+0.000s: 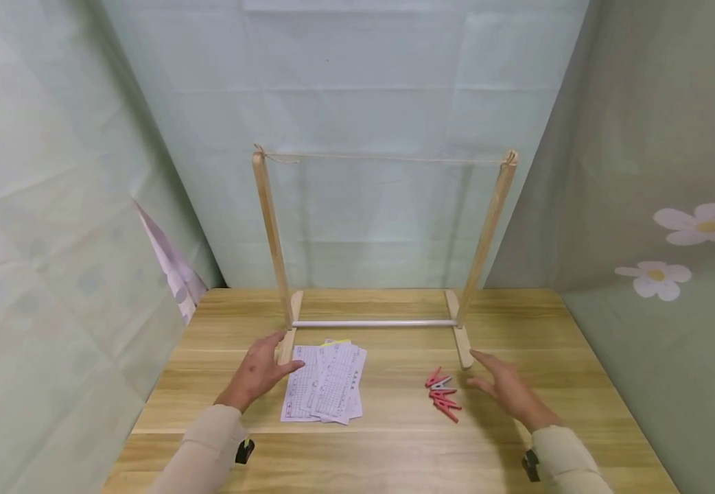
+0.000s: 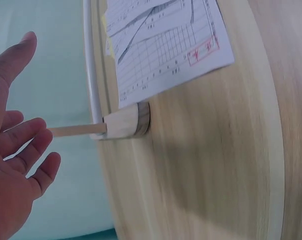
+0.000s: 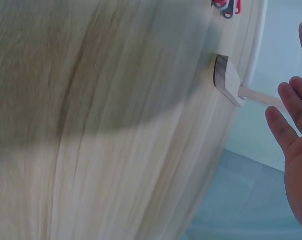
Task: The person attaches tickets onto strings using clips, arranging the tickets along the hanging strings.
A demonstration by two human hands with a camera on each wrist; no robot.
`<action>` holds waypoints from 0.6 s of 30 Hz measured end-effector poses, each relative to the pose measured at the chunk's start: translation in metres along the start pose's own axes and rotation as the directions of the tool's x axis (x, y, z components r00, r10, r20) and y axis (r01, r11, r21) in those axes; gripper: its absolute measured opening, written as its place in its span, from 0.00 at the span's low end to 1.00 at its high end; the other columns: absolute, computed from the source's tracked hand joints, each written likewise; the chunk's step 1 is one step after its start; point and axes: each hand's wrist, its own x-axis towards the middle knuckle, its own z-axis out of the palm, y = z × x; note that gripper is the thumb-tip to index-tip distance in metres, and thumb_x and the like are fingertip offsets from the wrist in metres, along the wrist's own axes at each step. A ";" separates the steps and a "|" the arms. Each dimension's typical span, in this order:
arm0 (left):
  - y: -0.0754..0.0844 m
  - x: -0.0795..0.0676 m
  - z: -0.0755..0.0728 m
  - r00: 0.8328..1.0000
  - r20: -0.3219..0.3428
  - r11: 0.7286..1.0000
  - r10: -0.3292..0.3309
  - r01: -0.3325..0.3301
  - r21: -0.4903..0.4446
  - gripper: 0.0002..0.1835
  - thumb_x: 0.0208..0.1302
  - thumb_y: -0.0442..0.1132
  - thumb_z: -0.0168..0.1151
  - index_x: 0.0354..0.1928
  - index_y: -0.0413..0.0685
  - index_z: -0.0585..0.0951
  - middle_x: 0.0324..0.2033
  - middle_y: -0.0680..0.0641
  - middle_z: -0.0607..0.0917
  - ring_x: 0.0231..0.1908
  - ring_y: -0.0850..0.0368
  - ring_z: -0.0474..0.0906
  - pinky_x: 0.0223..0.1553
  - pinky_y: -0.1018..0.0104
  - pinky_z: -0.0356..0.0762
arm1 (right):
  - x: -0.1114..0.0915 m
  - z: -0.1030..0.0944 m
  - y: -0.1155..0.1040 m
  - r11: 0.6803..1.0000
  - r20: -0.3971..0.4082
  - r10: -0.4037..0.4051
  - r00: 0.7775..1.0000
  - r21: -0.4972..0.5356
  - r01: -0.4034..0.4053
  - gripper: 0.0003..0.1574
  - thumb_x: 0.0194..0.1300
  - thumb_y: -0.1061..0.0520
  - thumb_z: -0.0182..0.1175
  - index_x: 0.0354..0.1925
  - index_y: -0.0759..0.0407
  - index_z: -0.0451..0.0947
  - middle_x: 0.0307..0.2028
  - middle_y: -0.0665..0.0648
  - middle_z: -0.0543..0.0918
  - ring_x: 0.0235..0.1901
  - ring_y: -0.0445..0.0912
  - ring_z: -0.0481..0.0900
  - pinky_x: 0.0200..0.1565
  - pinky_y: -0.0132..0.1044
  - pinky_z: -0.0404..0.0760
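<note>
My left hand (image 1: 260, 370) hovers at the left foot of a wooden frame, thumb and fingers spread, holding nothing. Beside its thumb lies a fanned stack of printed paper sheets (image 1: 333, 384), with a yellow edge showing at the back. My right hand (image 1: 507, 387) is over the table near the frame's right foot (image 1: 463, 346), its fingers extended and nothing in its grasp. Just left of it lie several clothespins (image 1: 444, 396), red ones and a grey one. In the left wrist view, the left fingers (image 2: 28, 145) are loosely bent and apart from the papers.
Two wooden posts (image 1: 487, 240) stand upright with a thin string (image 1: 382, 158) tied between their tops. A white rod (image 1: 374, 323) joins their feet low down. Fabric curtains (image 1: 370, 82) enclose the wooden table (image 1: 388, 453) at the back and both sides.
</note>
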 end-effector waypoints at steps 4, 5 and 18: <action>0.003 0.001 0.006 1.000 0.016 1.000 -0.017 0.017 -0.014 0.44 0.56 0.50 0.76 0.66 0.28 0.69 0.60 0.28 0.75 0.61 0.30 0.69 0.60 0.39 0.69 | 0.001 0.007 0.000 1.000 0.001 -0.004 1.000 -0.003 0.004 0.37 0.57 0.61 0.73 0.62 0.73 0.72 0.56 0.73 0.78 0.55 0.68 0.77 0.55 0.62 0.74; 0.004 0.001 0.007 1.000 0.020 1.000 -0.020 0.020 -0.019 0.44 0.56 0.50 0.76 0.66 0.29 0.69 0.60 0.29 0.75 0.61 0.30 0.70 0.60 0.39 0.69 | 0.001 0.009 0.000 1.000 0.003 -0.002 1.000 -0.003 0.002 0.37 0.57 0.61 0.73 0.62 0.73 0.72 0.56 0.73 0.78 0.55 0.68 0.77 0.56 0.62 0.74; 0.014 0.001 0.029 0.998 0.041 0.997 -0.051 0.053 -0.062 0.42 0.54 0.45 0.78 0.66 0.32 0.70 0.57 0.32 0.79 0.58 0.37 0.76 0.58 0.44 0.74 | 0.008 0.025 -0.002 0.999 0.036 0.007 0.999 0.031 -0.008 0.36 0.55 0.63 0.73 0.60 0.73 0.74 0.55 0.72 0.80 0.54 0.66 0.78 0.57 0.60 0.74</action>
